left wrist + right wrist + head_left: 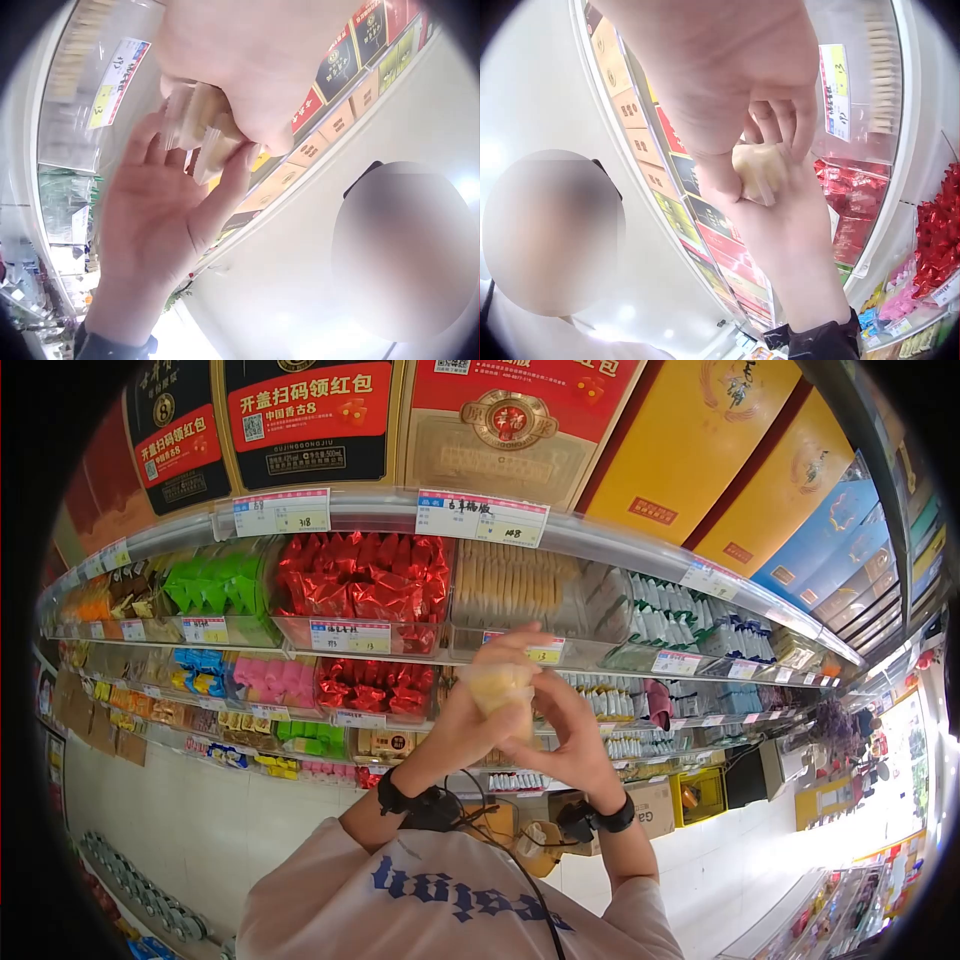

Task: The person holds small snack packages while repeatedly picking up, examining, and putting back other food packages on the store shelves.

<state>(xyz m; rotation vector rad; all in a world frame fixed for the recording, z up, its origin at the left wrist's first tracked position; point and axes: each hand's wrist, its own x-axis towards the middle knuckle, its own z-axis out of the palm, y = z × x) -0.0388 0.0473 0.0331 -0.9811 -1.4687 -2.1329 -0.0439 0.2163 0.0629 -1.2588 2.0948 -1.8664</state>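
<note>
Pale-yellow packets (500, 685): at least two are sitting in see-through wrappers (214, 136) between both hands, being held up in front of the clear bin (480, 642).
Step in hand: the person seems to be gathering or adjusting a small handful, with both hands working on it at once; which of the two is happening, the views are not settling.
Next move: probably calling for one hand to be keeping its grip while the other is easing off, so that no loose packet is slipping out past the thumb.
Left hand (465, 715): its fingers are clamping on the packets, while crimped wrapper ends are poking out beneath them in the left wrist view.
Right hand (575, 735): its fingers are curving round the packets from the other side, and its thumb is touching a wrapper; how hard it is pressing is not showing.
Packets against fingers: they are lying between the right thumb and fingers, close against the left hand, some parts being hidden.
Tan packets (520, 585): they are standing in a row behind the hands, with red foil packets (365, 575) filling the neighbouring bin.
</note>
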